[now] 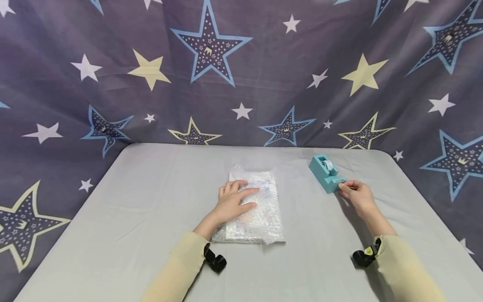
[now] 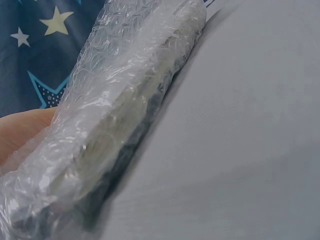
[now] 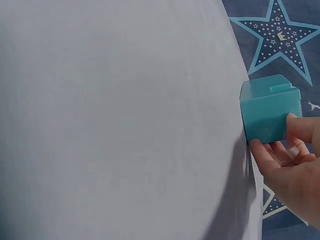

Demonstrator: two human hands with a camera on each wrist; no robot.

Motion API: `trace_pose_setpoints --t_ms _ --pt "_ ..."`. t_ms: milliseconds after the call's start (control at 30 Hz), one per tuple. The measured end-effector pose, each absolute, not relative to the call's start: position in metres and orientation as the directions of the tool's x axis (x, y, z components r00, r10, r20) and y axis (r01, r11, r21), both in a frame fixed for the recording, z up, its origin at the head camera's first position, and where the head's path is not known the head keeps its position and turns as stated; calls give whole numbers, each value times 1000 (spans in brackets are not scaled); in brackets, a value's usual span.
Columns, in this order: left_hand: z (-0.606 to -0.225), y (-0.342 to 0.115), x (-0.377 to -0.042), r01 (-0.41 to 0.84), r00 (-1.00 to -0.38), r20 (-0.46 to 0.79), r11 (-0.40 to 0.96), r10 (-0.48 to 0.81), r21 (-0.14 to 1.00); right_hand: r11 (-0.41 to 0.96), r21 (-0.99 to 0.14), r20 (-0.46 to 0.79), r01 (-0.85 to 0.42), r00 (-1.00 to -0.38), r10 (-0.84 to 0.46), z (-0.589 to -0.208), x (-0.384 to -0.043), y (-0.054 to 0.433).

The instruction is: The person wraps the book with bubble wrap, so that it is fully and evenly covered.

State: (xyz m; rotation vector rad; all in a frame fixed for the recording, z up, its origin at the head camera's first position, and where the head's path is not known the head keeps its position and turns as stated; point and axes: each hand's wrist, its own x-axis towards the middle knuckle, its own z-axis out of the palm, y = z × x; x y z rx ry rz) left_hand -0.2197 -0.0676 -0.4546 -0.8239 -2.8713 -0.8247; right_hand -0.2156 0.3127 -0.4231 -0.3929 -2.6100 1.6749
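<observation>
A flat package in clear bubble wrap (image 1: 264, 209) lies on the table; the left wrist view shows its long side edge. My left hand (image 1: 235, 203) rests on it with fingers spread, pressing on the left half. What is wrapped inside is blurred by the bubbles. To the right stands a teal tape dispenser (image 1: 323, 174) with a roll of clear tape (image 1: 327, 165) in it. At its near, cutter end, my right hand (image 1: 358, 197) pinches with thumb and forefinger, seemingly on the tape's end, which is barely visible. In the right wrist view, the thumb touches the dispenser (image 3: 270, 112).
A pale grey cloth covers the table (image 1: 158, 193), its far edge against a dark star-patterned curtain (image 1: 241, 84). Each wrist carries a black strapped camera, one by the left sleeve (image 1: 177, 264), the other by the right sleeve (image 1: 405, 268).
</observation>
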Motion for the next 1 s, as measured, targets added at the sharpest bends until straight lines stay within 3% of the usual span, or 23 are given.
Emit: trace_pose_setpoints --t_ms 367,467,800,1000 --pt "-452 -67 -220 494 -862 173 715 476 495 498 -828 -116 257 -948 295 -428 -213 316" --pt "-452 -66 -220 495 -862 170 718 478 489 444 -850 -163 283 -943 289 -429 -210 318" --pt "-451 -66 -219 490 -864 167 718 474 494 153 -975 -126 161 -968 216 -418 -196 323" --pt "-451 -66 -218 494 -860 163 711 483 501 164 -979 -94 117 -985 144 -419 -181 320"
